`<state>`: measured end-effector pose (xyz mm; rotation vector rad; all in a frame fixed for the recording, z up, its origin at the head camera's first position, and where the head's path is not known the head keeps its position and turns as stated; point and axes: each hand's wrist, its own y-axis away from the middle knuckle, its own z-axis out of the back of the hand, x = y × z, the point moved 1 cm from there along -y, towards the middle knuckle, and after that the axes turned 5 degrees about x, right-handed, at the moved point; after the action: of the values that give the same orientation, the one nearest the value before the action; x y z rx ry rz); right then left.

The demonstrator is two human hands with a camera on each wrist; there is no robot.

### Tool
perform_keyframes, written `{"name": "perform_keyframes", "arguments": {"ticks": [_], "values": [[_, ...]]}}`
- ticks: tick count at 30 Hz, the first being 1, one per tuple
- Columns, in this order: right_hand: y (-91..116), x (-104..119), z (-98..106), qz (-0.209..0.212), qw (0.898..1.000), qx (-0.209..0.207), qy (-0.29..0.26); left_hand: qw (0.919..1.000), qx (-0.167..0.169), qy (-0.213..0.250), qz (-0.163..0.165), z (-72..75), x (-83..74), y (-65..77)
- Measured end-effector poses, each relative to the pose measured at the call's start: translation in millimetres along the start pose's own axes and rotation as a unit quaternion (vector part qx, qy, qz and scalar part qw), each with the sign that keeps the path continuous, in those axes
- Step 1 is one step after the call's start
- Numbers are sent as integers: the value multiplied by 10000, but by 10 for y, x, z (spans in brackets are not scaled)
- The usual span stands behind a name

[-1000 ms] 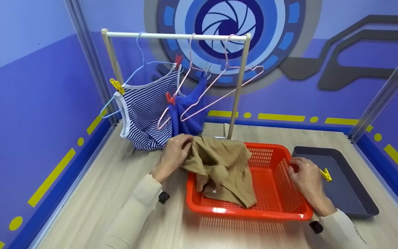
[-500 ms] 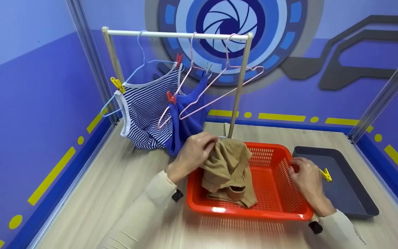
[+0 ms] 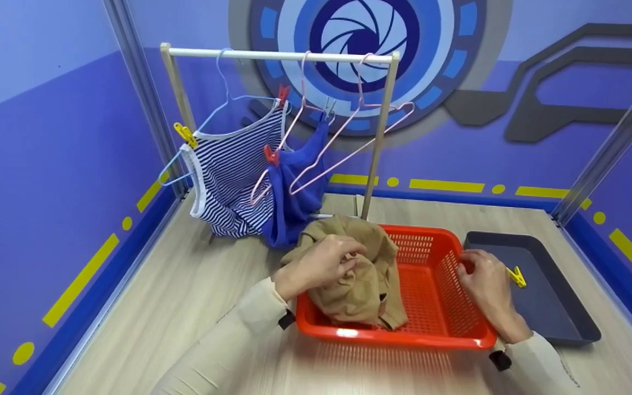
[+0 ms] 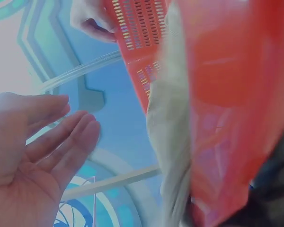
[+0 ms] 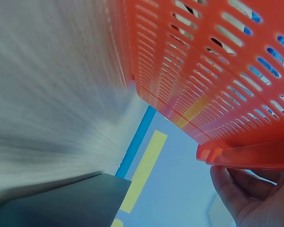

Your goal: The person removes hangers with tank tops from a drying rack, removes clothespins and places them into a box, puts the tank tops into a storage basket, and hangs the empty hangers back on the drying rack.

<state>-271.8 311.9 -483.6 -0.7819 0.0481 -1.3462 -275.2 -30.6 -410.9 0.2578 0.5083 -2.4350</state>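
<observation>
A tan garment (image 3: 357,291) lies bunched in the left part of a red plastic basket (image 3: 420,343), part of it over the left rim. Just above the cloth is my left hand (image 3: 321,263). In the left wrist view, the fingers of that left hand (image 4: 38,146) are loosely bent, with nothing between them and the thumb. My right hand (image 3: 486,285) holds the basket's right rim. In the right wrist view, the thumb and fingers of the right hand (image 5: 255,194) meet the rim of the basket (image 5: 251,156).
Behind the basket stands a rack (image 3: 283,55). From it hang a striped garment (image 3: 239,170), a blue garment (image 3: 299,186) and an unloaded pink hanger (image 3: 343,151). A dark tray (image 3: 546,296) holding a yellow clothespin (image 3: 517,277) sits at the right.
My left hand let go of the tan garment's left edge and moved right and nearer, over its middle. The cloth settled into a looser bunch, partly over the left rim. The right hand stayed put.
</observation>
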Motion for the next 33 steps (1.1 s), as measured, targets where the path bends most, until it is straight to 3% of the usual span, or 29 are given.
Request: {"name": "perform_keyframes", "arguments": {"ticks": [8, 13, 20, 27, 30, 33], "values": [[3, 0, 3, -72, 10000, 63, -25, 9979, -548, -67, 325, 254, 172, 133], [-7, -13, -2, -9, 10000, -13, -59, 9951, -632, 394, 652, 346, 436, 207], [0, -13, -11, -38, 9999, 11, -97, 9868, -83, 968, 1299, 247, 798, 249], [5, -14, -11, -70, 9999, 48, -66, 9676, 508, 1328, 2087, 77, 1036, 209], [2, -16, -13, -25, 10000, 0, -22, 9639, 443, 1331, 2263, 17, 1099, 184], [-4, -18, -15, 52, 9999, -80, 80, 9624, 100, 1212, 2429, -31, 1130, 161]]}}
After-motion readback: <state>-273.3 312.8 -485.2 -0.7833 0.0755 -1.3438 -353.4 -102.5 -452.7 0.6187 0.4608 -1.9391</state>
